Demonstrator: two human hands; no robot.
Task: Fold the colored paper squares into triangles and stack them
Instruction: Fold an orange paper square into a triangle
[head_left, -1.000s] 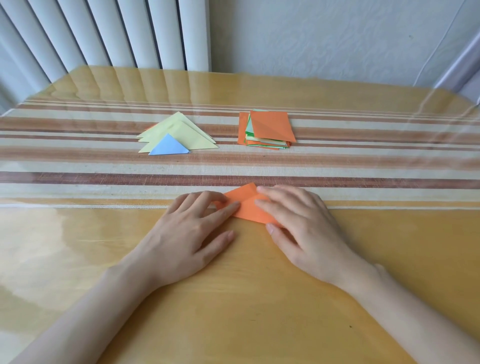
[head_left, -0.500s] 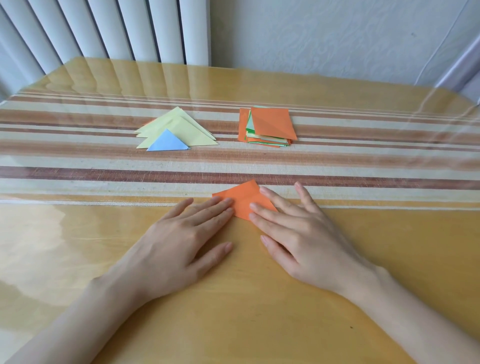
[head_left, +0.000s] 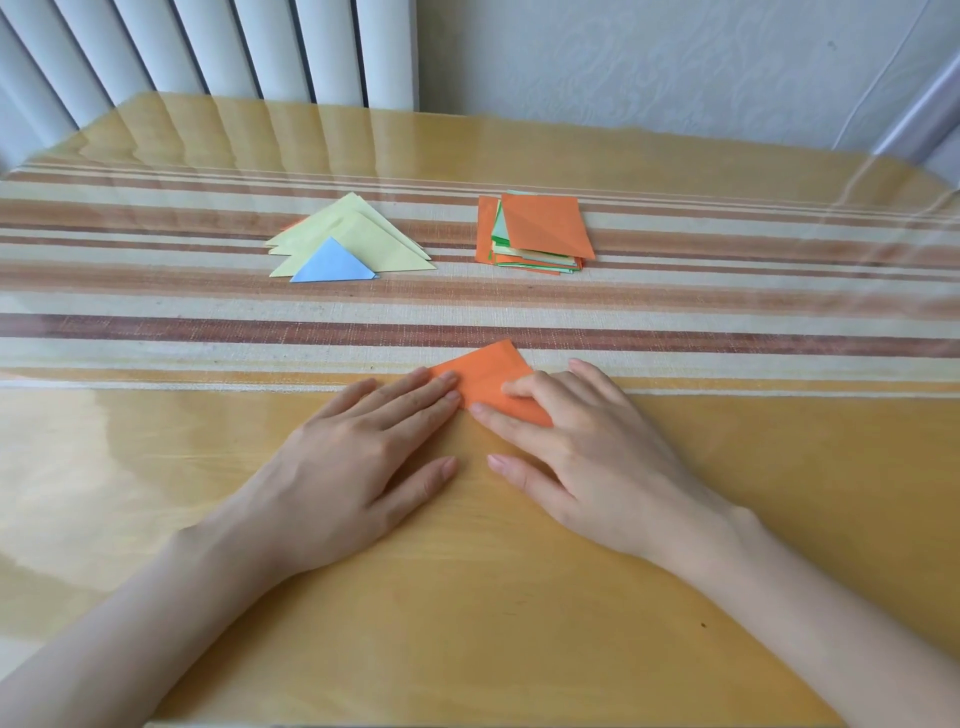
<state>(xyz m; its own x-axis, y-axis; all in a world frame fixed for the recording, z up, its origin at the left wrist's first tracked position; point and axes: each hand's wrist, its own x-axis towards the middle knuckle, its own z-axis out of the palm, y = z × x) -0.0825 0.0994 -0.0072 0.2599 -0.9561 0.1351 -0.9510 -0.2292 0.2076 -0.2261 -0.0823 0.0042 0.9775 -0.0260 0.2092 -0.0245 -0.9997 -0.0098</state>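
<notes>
We pin the orange paper (head_left: 485, 382) at the edge of the striped runner (head_left: 156, 332): left hand (head_left: 353, 467), fingers pressed together, on one corner, right hand (head_left: 587, 457), fingers spread, on the other, apparently sharpening the crease for the triangle stack (head_left: 358, 239) beyond.

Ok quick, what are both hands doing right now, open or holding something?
Left hand: open, straight fingers pressing the folded orange paper piece onto the table.
Right hand: open, fingertips pressing on the same paper.
</notes>
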